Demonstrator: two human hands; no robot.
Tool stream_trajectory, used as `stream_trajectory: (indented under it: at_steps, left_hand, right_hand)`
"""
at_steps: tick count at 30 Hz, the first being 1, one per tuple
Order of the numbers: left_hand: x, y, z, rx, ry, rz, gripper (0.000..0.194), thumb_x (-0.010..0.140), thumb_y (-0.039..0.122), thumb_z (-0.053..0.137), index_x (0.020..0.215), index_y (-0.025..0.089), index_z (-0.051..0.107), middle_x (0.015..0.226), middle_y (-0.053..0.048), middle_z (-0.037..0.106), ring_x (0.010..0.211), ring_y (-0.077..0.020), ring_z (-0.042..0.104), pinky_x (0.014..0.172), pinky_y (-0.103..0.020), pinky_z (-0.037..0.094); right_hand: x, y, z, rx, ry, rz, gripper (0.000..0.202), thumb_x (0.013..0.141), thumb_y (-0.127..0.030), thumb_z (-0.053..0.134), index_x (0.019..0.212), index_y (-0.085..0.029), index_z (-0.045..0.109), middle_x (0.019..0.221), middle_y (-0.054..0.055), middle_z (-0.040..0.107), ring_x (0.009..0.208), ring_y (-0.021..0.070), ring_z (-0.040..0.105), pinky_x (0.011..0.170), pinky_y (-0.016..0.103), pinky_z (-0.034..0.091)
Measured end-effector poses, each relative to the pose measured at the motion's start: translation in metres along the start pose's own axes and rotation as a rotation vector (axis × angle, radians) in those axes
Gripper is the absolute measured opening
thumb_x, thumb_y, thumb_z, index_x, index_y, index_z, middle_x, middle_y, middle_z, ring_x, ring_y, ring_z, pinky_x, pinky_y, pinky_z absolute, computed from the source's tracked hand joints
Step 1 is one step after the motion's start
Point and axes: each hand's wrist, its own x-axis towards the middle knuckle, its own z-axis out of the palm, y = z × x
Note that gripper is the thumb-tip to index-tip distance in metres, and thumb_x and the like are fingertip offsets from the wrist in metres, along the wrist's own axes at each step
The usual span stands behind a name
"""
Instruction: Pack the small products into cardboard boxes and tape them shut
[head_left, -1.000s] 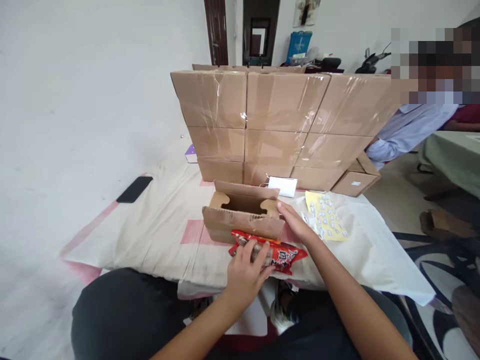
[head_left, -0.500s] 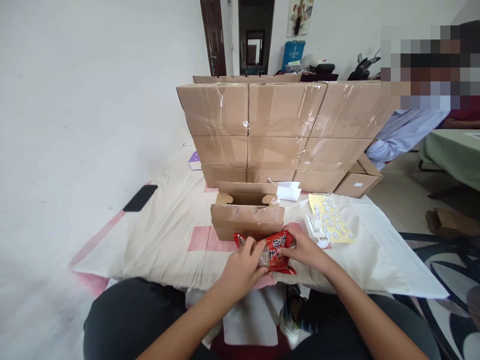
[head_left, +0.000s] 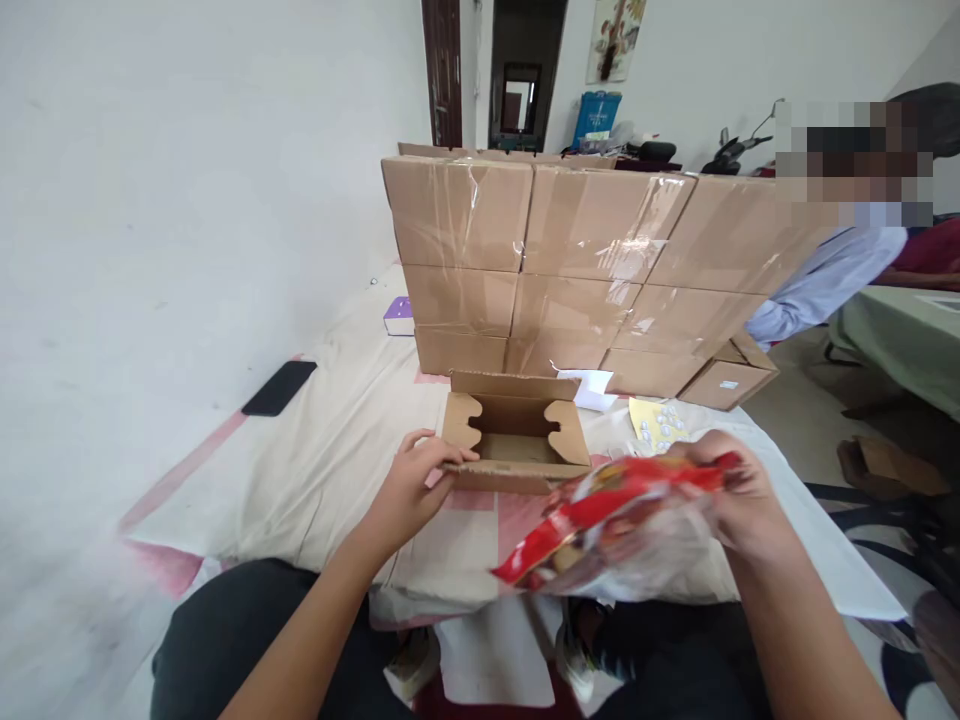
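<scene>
Box [head_left: 517,447], small and brown, sits on the desk [head_left: 330,480] with its top open, and from where I stand I see the left hand [head_left: 411,482] pinching the left end of the front flap [head_left: 521,469]. The right hand [head_left: 752,503] has its fingers [head_left: 718,447] wrapped around the right end of a red bag [head_left: 600,510], part see-through and blurry, held up over the near edge of the desk, in front and to the right of the box. Behind the box stands a wall of taped brown boxes [head_left: 577,230], with white paper [head_left: 591,388] at its foot and a yellow sheet [head_left: 651,422] just beyond the right hand.
</scene>
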Motion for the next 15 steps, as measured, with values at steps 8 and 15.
stream_trajectory:
  at_steps: [8, 15]
  left_hand:
    - [-0.02, 0.027, 0.005, 0.05, 0.015, 0.362, 0.024, 0.093, 0.003, 0.053, 0.1, 0.023, 0.063, 0.109, -0.002, 0.079, 0.096, -0.0118, 0.074, 0.124, -0.044, 0.038]
    - [-0.027, 0.019, 0.011, -0.094, 0.009, 0.324, 0.026, 0.094, 0.001, 0.051, 0.104, 0.022, 0.062, 0.113, -0.006, 0.079, 0.102, -0.0147, 0.074, 0.118, -0.047, 0.047]
  right_hand:
    - [0.037, -0.053, 0.005, -0.354, -0.031, -0.311, 0.014, 0.083, -0.036, 0.083, 0.091, -0.03, 0.073, 0.085, 0.005, 0.072, 0.07, 0.017, 0.067, 0.063, 0.03, 0.052]
    - [0.043, -0.011, 0.058, -0.672, -0.48, -0.079, 0.011, 0.096, -0.023, 0.057, 0.096, -0.023, 0.068, 0.088, 0.001, 0.073, 0.077, 0.0175, 0.067, 0.068, 0.027, 0.05]
